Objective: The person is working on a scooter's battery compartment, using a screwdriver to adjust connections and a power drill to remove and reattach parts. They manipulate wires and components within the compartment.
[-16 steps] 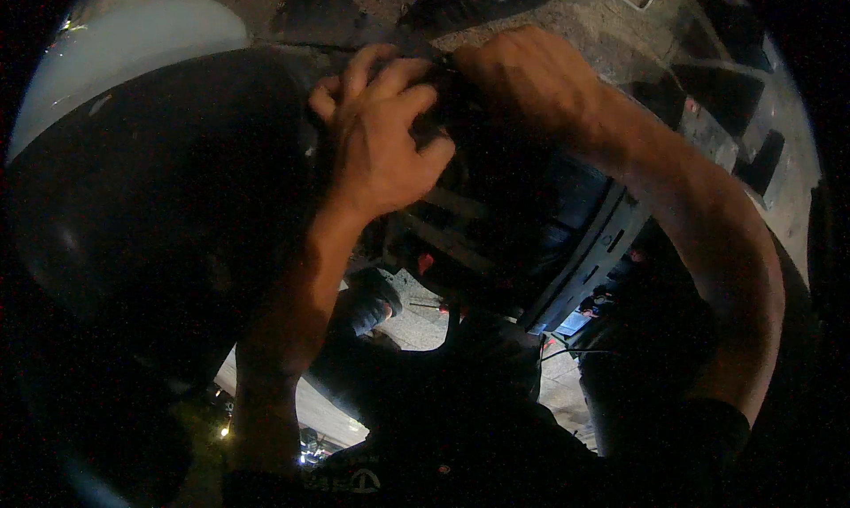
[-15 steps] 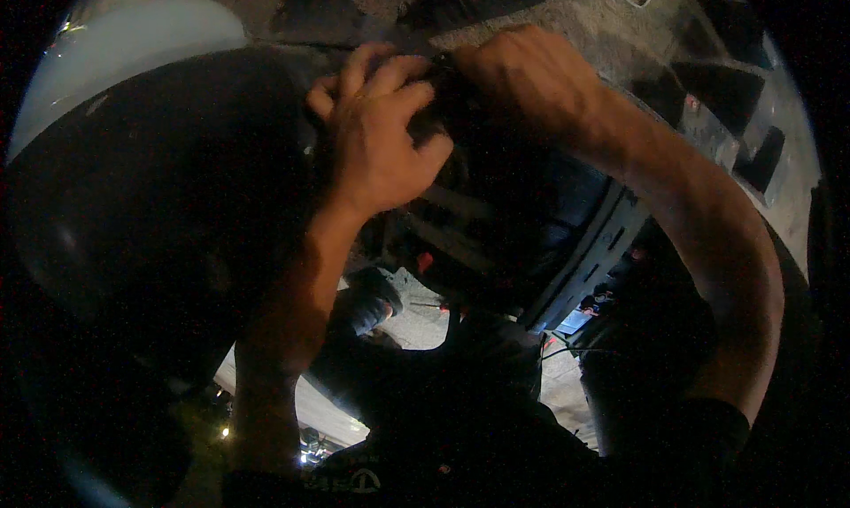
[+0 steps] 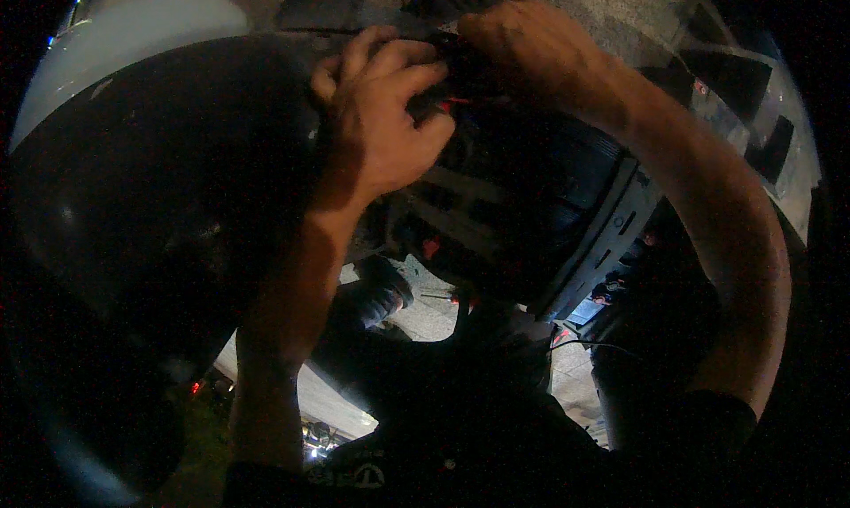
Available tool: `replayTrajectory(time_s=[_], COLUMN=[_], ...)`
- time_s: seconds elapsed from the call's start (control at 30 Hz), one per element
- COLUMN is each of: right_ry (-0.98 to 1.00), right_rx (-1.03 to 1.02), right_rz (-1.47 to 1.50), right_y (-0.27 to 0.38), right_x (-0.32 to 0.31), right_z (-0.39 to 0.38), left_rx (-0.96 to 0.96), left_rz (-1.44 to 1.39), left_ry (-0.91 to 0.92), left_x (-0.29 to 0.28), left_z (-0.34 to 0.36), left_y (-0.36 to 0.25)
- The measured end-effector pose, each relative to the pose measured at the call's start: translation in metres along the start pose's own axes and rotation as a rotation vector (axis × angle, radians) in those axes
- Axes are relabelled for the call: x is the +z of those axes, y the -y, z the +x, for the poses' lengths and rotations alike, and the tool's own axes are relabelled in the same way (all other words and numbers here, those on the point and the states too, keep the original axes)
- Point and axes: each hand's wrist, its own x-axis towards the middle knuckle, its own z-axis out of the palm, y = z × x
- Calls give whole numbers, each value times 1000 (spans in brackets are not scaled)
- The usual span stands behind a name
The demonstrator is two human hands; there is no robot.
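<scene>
My left hand lies over a dark, poorly lit part at the upper middle, its fingers bent and spread and the thumb apart. No object shows in it. Just right of its thumb is a thin red piece, too small to name. My right hand is closed, its back up and its fingertips turned down and hidden, near the far edge of the dark part. Whatever it grips is lost in shadow. Left of my left hand spreads a large smooth, dark curved panel.
A pale rounded object stands beyond the panel. Below my right forearm runs a grey slotted strip. A small red piece sits in the dark hollow between my arms. Pale floor shows beneath, beside a foot.
Both hands appear slightly higher in the picture, and the slotted strip has shifted a little right. The thin red piece by my left thumb now shows.
</scene>
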Motion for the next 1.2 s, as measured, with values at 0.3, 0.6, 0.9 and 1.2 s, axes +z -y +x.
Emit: replayTrajectory(time_s=[0.3,0.6,0.9,1.2], right_ry=[-69,69,-169,448], right_rx=[-52,-116,-284,-39], right_rz=[-270,-194,190,-371], right_y=[-11,-7,-103,-14], right_x=[12,-3,57,-29], right_z=[-9,-1,24,38], left_rx=[-27,35,-17,-76], left_rz=[-20,-143,-168,-149], left_ry=[-18,-86,-27,246], left_x=[1,7,4,-13], left_z=[0,0,8,26], left_y=[-6,-7,-19,-25])
